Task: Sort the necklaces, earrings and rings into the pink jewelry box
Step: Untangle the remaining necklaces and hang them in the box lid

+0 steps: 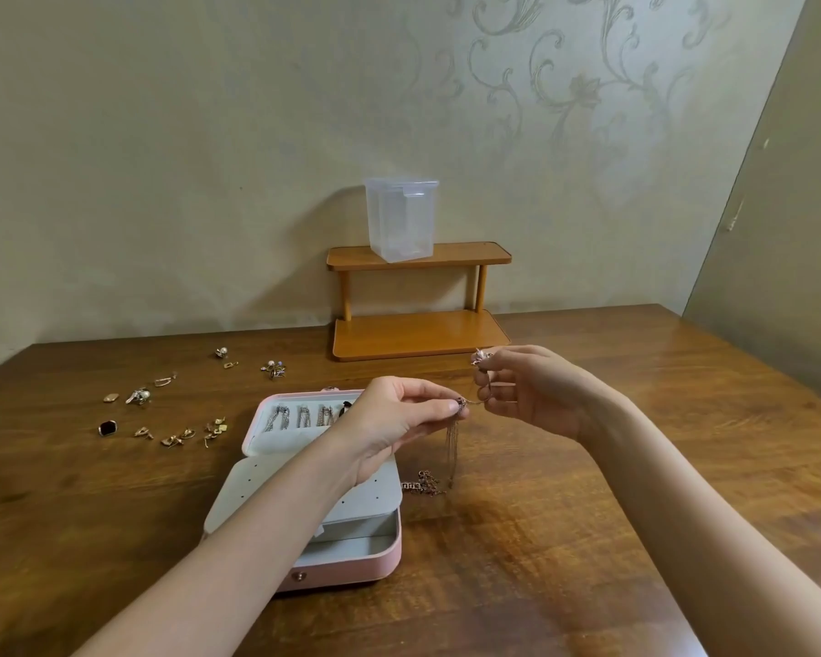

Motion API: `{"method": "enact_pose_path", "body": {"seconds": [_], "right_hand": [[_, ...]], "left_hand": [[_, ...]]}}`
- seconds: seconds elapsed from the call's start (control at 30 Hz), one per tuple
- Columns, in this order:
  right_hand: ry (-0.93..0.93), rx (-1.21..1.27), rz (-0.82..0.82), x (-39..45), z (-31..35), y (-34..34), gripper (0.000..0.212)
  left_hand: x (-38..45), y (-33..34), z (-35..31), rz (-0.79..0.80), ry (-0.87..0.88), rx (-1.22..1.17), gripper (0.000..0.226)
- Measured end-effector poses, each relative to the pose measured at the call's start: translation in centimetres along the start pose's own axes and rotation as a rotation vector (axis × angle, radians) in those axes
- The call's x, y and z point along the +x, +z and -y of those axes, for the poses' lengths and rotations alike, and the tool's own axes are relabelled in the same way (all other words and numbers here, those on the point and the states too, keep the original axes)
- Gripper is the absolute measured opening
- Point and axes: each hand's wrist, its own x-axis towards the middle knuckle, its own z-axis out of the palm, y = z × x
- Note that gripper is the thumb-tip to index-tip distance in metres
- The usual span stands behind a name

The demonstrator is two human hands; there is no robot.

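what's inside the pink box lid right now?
In the open lid of the pink jewelry box, several silver chains hang side by side against the grey lining. The left hand covers the lid's right end, so anything there is hidden.

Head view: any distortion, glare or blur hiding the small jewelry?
Head view: wide-angle bend bows the table edges; soft sheen right of the pink jewelry box; loose earrings too small for detail; the chain between left hand and right hand reads faint.
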Motion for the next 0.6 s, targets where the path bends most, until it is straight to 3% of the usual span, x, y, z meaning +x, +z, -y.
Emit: {"method": "enact_pose_path", "body": {"seconds": [0.13, 0.33, 0.43, 0.5, 0.6], "right_hand": [[0.022, -0.155, -0.033, -0.3, -1.0, -0.6, 0.007], [0.106, -0.611, -0.102, -0.3, -2.8, -0.3, 0.016], [0.017, -0.77, -0.188, -0.1, -3.1, -0.3, 0.011], [-0.114, -0.734, -0.238, -0.1, -2.6, -0.3, 0.011], [-0.16, -0.674, -0.175, -0.4, -1.9, 0.1, 0.015]], "left_hand": [[0.5, 0.1, 0.4, 0.007, -0.043, -0.027, 0.01], [1.6, 0.8, 1.1, -0.033, -0.129, -0.022, 0.006], [2.2, 1.2, 1.4, -0.069, -0.15, 0.02, 0.004], [2.5, 1.3, 1.6, -0.095, -0.15, 0.041, 0.004], [2.8, 1.3, 1.8, -0.109, -0.141, 0.025, 0.005]]}}
